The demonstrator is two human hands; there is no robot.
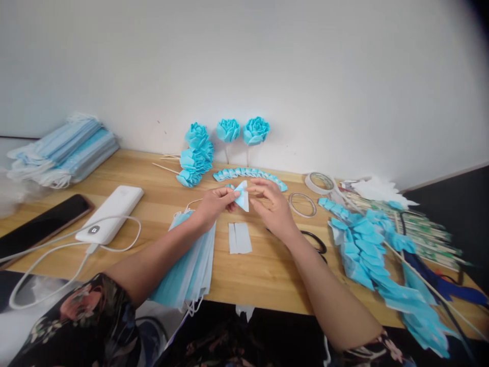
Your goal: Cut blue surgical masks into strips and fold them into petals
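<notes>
My left hand [216, 202] and my right hand [272, 204] meet above the middle of the wooden table [160, 209]. Both pinch a small folded blue mask piece [242, 195] between their fingertips, the left from the left side, the right from the right. Below them lies a flat pale blue cut rectangle [240, 238]. Under my left forearm a stack of blue face masks [191, 265] hangs over the table's front edge. A curved row of folded blue petals [250, 175] lies just behind my hands.
Blue mask roses on sticks [228, 131] lean against the wall. A pile of masks [66, 151], a white power bank [110, 214] with cable and a phone [42, 224] sit at left. Tape rolls [320, 182], scissors [315, 241], skewers and a heap of folded petals [367, 250] lie at right.
</notes>
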